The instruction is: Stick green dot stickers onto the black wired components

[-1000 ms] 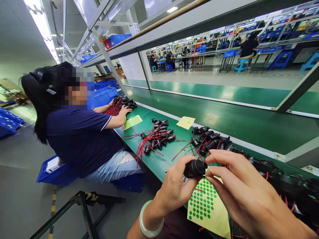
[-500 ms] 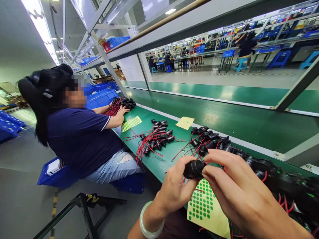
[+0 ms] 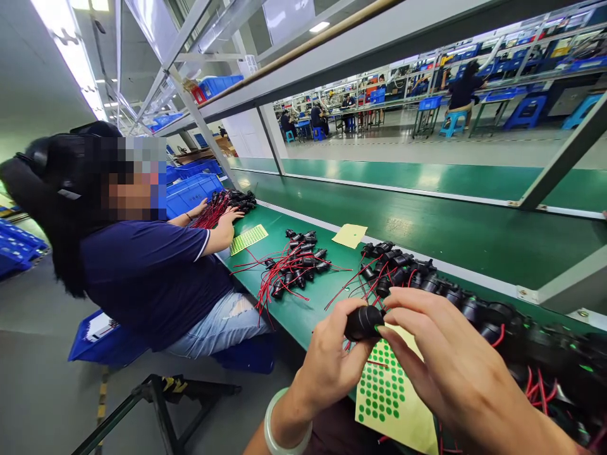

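1. My left hand (image 3: pixel 332 360) grips the black part (image 3: pixel 363 321) by its body, in the air over the bench edge, just above the dot sheet (image 3: pixel 393 398). I judge the grip shallow; if it loosens, the part could drop to the floor.
2. My right hand (image 3: pixel 450 373) is open-fingered, its fingertips (image 3: pixel 386 328) touching the part's end, where a green dot shows. Pressed off-centre, I think the dot may sit crooked or stick to a finger.
3. The part's red wires (image 3: pixel 374 362) trail across the sheet; they could drag it off the bench (image 3: pixel 322 297).
4. The pile (image 3: pixel 474 306) lies near; mixing could follow.
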A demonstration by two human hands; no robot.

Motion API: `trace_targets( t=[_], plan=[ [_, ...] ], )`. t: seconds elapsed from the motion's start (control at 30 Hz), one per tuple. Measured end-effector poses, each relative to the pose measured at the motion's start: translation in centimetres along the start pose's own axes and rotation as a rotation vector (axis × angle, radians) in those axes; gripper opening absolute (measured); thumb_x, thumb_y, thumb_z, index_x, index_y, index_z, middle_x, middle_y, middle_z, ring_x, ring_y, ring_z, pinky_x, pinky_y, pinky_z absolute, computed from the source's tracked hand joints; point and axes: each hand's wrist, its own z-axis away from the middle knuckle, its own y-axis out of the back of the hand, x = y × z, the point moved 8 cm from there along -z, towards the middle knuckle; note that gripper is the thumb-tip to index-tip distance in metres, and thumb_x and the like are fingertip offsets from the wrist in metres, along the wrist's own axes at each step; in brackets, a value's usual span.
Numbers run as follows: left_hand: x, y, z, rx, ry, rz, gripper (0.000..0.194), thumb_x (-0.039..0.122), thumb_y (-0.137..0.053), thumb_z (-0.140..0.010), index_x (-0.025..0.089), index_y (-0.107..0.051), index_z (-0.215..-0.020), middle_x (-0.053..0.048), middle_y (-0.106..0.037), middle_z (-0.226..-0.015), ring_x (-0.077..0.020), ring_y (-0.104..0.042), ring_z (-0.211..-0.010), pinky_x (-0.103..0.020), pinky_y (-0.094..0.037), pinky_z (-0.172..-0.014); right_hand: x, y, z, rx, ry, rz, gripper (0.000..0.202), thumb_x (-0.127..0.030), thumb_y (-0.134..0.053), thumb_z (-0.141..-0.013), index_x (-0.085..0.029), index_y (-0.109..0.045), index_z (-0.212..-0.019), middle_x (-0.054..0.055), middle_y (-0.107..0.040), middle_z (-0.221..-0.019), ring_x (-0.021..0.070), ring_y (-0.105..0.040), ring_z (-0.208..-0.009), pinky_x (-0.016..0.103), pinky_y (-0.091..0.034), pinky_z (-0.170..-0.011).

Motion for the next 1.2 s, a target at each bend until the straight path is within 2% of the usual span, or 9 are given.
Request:
trace_targets(
  t=[0.23,0.37,0.5,0.67,0.8,0.97,1.1,1.2],
  plan=[
    [-0.4,0.0,0.1,0.02,0.013,0.051,0.038,0.006,-0.057,-0.079,0.022,-0.052,-0.114,-0.001,-0.067,-0.096,-0.0145,-0.065,-0.081,-0.024,-0.052,-0.074,-0.4,-0.5,1.3,0.094,-0.032,-0.064,0.032,0.002,-0.05,-0.086,-0.01,-0.062,-0.113,0.016,-0.063,-0.111,0.0231,-0.061,-0.109,0.038,-0.056,-0.09],
    [-0.7,0.2,0.3,0.071,0.035,0.081,0.036,0.008,-0.057,-0.083,0.024,-0.052,-0.115,0.001,-0.066,-0.094,-0.0135,-0.064,-0.079,-0.022,-0.051,-0.071,-0.5,-1.2,1.9,0.156,-0.088,-0.218,0.036,0.002,-0.053,-0.085,-0.009,-0.063,-0.118,0.016,-0.064,-0.116,0.0207,-0.062,-0.113,0.033,-0.057,-0.093],
    [-1.0,0.0,0.6,0.06,0.068,0.138,0.028,0.014,-0.06,-0.086,0.023,-0.053,-0.112,0.001,-0.065,-0.089,-0.0135,-0.062,-0.074,-0.023,-0.051,-0.068,0.5,-1.9,2.8,0.223,-0.233,-0.367,0.035,-0.004,-0.057,-0.086,-0.017,-0.066,-0.118,0.012,-0.068,-0.119,0.018,-0.068,-0.109,0.028,-0.058,-0.092],
    [-1.6,-0.2,1.0,0.051,0.12,0.187,0.028,0.02,-0.064,-0.087,0.024,-0.053,-0.113,0.002,-0.064,-0.087,-0.0128,-0.061,-0.071,-0.022,-0.05,-0.066,1.5,-2.5,3.6,0.203,-0.325,-0.462,0.026,-0.012,-0.059,-0.089,-0.021,-0.067,-0.112,0.011,-0.071,-0.119,0.0209,-0.071,-0.105,0.032,-0.06,-0.088],
    [-1.5,-0.1,1.1,0.053,0.094,0.151,0.031,0.017,-0.064,-0.086,0.025,-0.053,-0.113,0.003,-0.064,-0.088,-0.0124,-0.061,-0.074,-0.021,-0.049,-0.067,1.1,-2.2,3.6,0.193,-0.289,-0.434,0.029,-0.007,-0.057,-0.087,-0.019,-0.065,-0.112,0.014,-0.068,-0.12,0.0217,-0.069,-0.108,0.034,-0.059,-0.089],
    [-0.4,0.2,1.0,0.058,0.001,0.118,0.038,0.008,-0.058,-0.083,0.026,-0.051,-0.116,0.002,-0.066,-0.093,-0.0132,-0.064,-0.08,-0.021,-0.052,-0.073,-0.2,-2.0,2.6,0.208,-0.221,-0.386,0.031,-0.005,-0.056,-0.087,-0.015,-0.064,-0.115,0.015,-0.066,-0.117,0.02,-0.068,-0.107,0.031,-0.06,-0.088],
    [0.5,-0.3,1.0,-0.009,-0.082,0.141,0.045,0.008,-0.053,-0.084,0.022,-0.048,-0.126,-0.006,-0.068,-0.112,-0.0196,-0.067,-0.101,-0.029,-0.053,-0.088,-0.6,-2.8,2.3,0.183,-0.217,-0.354,0.039,-0.006,-0.055,-0.087,-0.016,-0.061,-0.124,0.016,-0.063,-0.123,0.0223,-0.065,-0.113,0.035,-0.059,-0.091],
    [-0.1,-0.2,1.1,-0.003,-0.02,0.157,0.04,0.009,-0.055,-0.085,0.023,-0.051,-0.122,-0.004,-0.069,-0.106,-0.0175,-0.067,-0.094,-0.026,-0.053,-0.083,-0.2,-3.1,2.8,0.172,-0.233,-0.421,0.041,-0.004,-0.054,-0.087,-0.018,-0.06,-0.126,0.014,-0.061,-0.128,0.0214,-0.064,-0.116,0.035,-0.057,-0.094]
  ],
)
